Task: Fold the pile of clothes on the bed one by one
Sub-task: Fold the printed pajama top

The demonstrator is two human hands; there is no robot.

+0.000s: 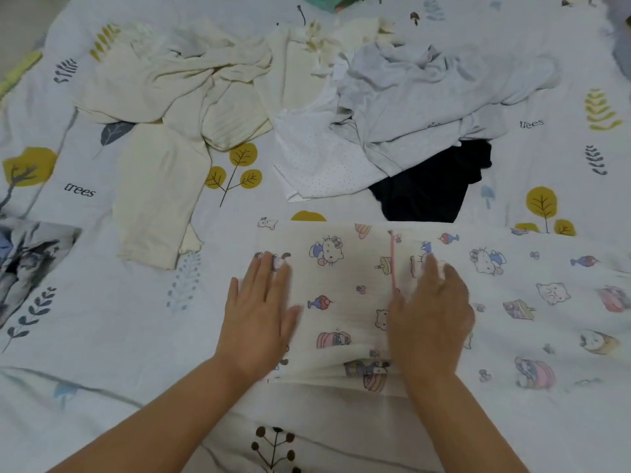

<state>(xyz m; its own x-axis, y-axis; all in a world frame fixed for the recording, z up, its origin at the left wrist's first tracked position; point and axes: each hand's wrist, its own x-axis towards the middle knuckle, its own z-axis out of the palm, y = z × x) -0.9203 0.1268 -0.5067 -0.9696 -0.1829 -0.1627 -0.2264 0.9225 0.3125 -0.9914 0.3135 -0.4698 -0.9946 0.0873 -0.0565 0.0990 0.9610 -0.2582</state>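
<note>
- Left hand (257,312) is lying flat, fingers straight, pressing the cartoon-print garment (345,302) at its left edge.
- Right hand (432,312) is pressing its middle, grip relaxed, holding nothing.

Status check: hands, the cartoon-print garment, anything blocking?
Left hand and right hand flat, pressing cartoon-print garment on bed. Unfolded: cream clothes, grey pile, dark garment. Nothing blocking.
</note>
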